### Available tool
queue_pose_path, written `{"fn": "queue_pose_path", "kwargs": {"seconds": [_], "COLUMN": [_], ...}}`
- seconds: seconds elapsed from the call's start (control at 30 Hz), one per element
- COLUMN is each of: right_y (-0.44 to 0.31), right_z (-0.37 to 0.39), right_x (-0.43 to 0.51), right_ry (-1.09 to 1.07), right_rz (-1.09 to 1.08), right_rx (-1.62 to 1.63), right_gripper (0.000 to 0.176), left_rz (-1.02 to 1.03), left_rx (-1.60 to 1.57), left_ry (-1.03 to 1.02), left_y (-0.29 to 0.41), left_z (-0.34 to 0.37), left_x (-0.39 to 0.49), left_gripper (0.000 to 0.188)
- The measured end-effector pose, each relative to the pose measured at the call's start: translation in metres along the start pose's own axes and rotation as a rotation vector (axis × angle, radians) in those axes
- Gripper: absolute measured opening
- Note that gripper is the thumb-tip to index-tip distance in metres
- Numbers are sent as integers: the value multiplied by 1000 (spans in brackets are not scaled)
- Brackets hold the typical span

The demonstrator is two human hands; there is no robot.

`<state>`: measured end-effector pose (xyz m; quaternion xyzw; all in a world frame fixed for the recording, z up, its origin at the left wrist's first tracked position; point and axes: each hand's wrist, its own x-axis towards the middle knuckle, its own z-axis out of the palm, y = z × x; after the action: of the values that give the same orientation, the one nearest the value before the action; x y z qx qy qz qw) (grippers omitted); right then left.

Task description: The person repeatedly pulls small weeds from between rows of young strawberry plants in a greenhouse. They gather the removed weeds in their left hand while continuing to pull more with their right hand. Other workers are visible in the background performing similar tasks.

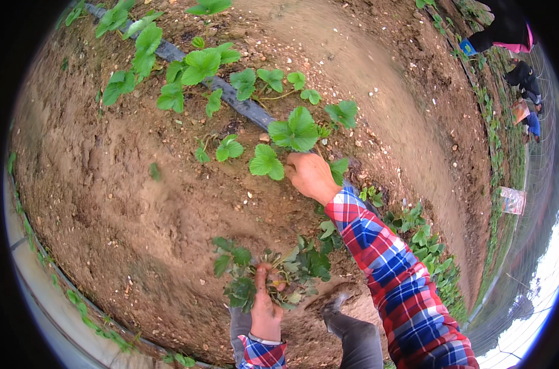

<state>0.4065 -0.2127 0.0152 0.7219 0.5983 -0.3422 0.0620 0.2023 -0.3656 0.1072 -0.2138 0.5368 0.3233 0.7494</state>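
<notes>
My left hand (266,309) is closed around a bunch of picked strawberry leaves and stems (307,265), its thumb on top, low in the picture. My right hand (311,175) reaches in at the base of a strawberry plant (294,131) beside the black drip line (242,104). Its fingers are curled down and their tips are hidden, so whether they hold a stem does not show. Broad green leaves stand just above and to the left of it. Both sleeves are plaid.
More strawberry plants (199,67) grow along the drip line on brown soil. My legs (358,339) are at the bottom. Other people (524,83) are at the far upper right, near another plant row (494,133). A pale edging (62,313) curves along the lower left.
</notes>
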Motion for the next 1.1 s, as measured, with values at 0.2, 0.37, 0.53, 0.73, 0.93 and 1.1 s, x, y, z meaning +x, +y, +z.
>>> {"fn": "queue_pose_path", "kwargs": {"seconds": [0.2, 0.37, 0.53, 0.73, 0.93, 1.1], "right_y": [-2, 0, -2, 0, 11, 1], "right_z": [18, 33, 38, 40, 31, 22], "right_x": [16, 27, 27, 12, -15, -40], "right_ry": [386, 487, 573, 445, 589, 174], "right_rz": [-144, -231, -247, -170, -183, 297], "right_rx": [221, 45, 78, 115, 255, 1239], "right_gripper": [21, 16, 15, 11, 18, 30], "left_rz": [-28, -45, -49, -43, -50, -36], "left_rx": [31, 47, 63, 66, 51, 76], "left_ry": [25, 63, 71, 79, 20, 74], "left_y": [-3, -4, -4, -8, -10, -12], "left_z": [-1, 3, 5, 1, 1, 6], "left_x": [2, 1, 0, 4, 2, 2], "left_gripper": [22, 21, 19, 19, 20, 20]}}
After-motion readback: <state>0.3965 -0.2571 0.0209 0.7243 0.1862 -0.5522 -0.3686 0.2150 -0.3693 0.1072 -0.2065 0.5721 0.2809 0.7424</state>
